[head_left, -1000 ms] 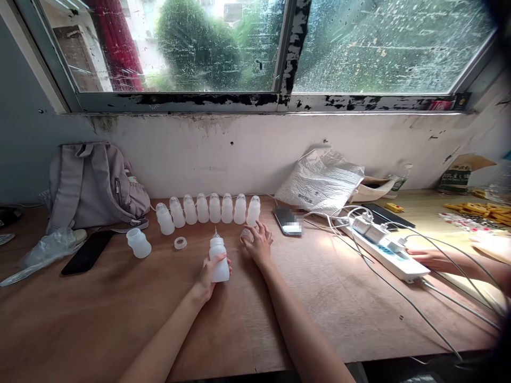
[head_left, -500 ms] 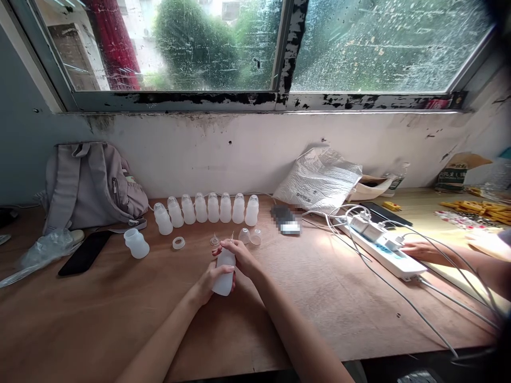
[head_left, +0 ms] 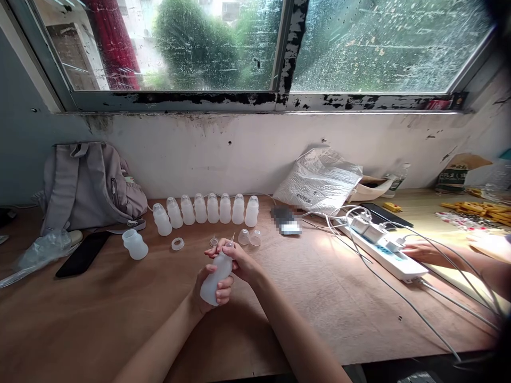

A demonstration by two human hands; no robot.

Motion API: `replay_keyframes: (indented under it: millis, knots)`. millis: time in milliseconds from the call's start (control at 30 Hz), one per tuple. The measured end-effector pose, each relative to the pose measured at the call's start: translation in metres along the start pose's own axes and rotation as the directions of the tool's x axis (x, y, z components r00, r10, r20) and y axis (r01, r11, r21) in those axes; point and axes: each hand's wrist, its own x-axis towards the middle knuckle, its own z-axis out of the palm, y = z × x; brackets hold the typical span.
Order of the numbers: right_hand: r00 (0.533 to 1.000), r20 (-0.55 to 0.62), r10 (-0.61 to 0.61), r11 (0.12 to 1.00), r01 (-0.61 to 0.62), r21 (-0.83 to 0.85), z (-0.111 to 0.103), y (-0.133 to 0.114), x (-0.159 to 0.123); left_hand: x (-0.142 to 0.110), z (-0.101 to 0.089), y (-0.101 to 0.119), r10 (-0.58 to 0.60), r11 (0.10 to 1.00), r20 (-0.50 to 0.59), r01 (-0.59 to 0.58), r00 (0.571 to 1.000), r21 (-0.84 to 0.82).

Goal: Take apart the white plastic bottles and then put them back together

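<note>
A frosted white baby bottle (head_left: 215, 281) is tilted above the table, with my left hand (head_left: 204, 290) wrapped around its body. My right hand (head_left: 238, 260) pinches the bottle's top, where part of a clear nipple pokes up between the fingers. Just beyond my hands lie a loose clear nipple (head_left: 214, 241) and two clear caps (head_left: 249, 237). A white ring (head_left: 178, 243) lies to the left. Farther left, a bottle without a cap (head_left: 134, 244) leans on its side or stands tilted; I cannot tell which. Several capped bottles (head_left: 212, 208) stand in a row near the wall.
At the left are a grey backpack (head_left: 91, 186), a black phone (head_left: 83, 254) and a plastic bag (head_left: 43, 252). A power strip (head_left: 383, 250) with looping cables lies at the right, beside another person's hand (head_left: 429, 251). Behind it sits a silvery bag (head_left: 319, 181).
The held bottle has tilted further, its base swinging left and toward me. My left hand has shifted its grip round the body, while my right hand stays at the top.
</note>
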Motion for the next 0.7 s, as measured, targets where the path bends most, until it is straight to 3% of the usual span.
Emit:
replay_keyframes:
  millis: [100, 200, 400, 533, 700]
  knots:
    - [0.996, 0.083, 0.043, 0.999, -0.046, 0.029, -0.003, -0.001, -0.001, 0.000, -0.010, -0.003, -0.016, 1.000, 0.003, 0.016, 1.000, -0.024]
    - [0.995, 0.087, 0.042, 0.997, -0.048, 0.065, -0.009, 0.004, 0.002, 0.000, -0.017, -0.001, 0.013, 0.999, -0.017, -0.013, 1.000, -0.035]
    - [0.993, -0.119, -0.001, 1.000, 0.003, 0.016, -0.021, 0.018, 0.009, -0.006, -0.015, 0.019, 0.142, 0.990, -0.133, -0.138, 0.981, 0.040]
    - [0.953, -0.301, -0.047, 0.998, 0.033, -0.049, -0.028, 0.026, 0.014, -0.008, -0.005, 0.028, 0.149, 0.983, -0.074, -0.139, 0.986, 0.122]
    - [0.931, -0.348, -0.107, 0.990, 0.133, 0.052, -0.031, 0.025, 0.017, -0.003, 0.006, 0.025, 0.152, 0.969, -0.185, -0.109, 0.971, 0.223]
